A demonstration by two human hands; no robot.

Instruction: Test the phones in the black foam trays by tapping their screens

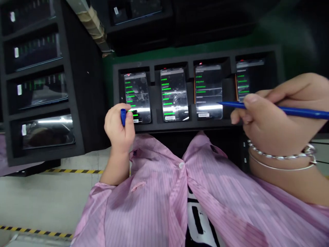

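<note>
My left hand (118, 128) is closed around a blue pen cap (123, 117), beside the leftmost phone (138, 96). Between the thumb and fingers of my right hand (280, 113) is a blue pen (293, 111), its tip pointing left over the third phone (208, 91). A black foam tray (195, 127) holds these phones in separate slots, screens up with green lines of text. The second phone (174, 94) lies between them. At the right end, the last phone (243, 80) is partly hidden behind my right hand.
Another black foam tray (74, 137) on the left holds several phones, among them a dark-screened phone (47, 132). Behind is a further tray with a phone (136, 10). A taped post (91, 24) rises near the green surface (154, 53). Yellow-black tape (77, 171) marks the floor.
</note>
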